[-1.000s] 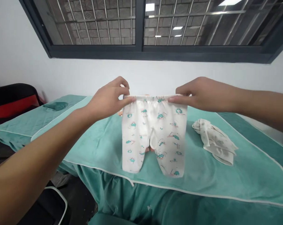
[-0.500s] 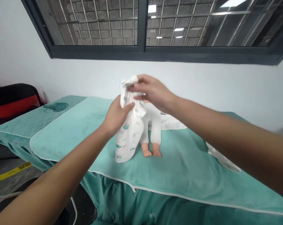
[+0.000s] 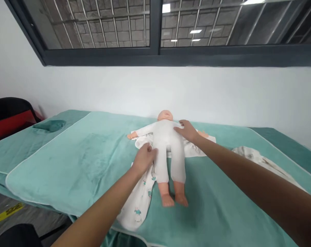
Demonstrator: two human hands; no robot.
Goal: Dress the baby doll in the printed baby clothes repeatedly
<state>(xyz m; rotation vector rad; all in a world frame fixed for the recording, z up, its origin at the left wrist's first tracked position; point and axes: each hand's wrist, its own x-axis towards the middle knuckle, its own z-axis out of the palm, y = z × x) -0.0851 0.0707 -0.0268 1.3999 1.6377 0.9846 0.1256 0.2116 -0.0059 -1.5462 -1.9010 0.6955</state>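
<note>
A baby doll in a white long-sleeved suit lies on its back, head toward the wall and bare feet toward me. My right hand is at the doll's shoulder, thumb over the chest and fingers apart. Beside the doll's hip is my left hand, its fingers curled together; what is in them, if anything, is hidden. A white printed baby garment with green figures lies below that hand, along the doll's leg. White cloth is spread beneath the doll.
A green padded cover spreads over the bed, with a dark opening at the left. More white cloth lies to the right. Behind are a white wall and a barred window. A black and red chair stands at left.
The printed garment, held up between both hands before, now lies beside the doll. My hands have come down and apart to either side of the doll, whose whole body now shows.
</note>
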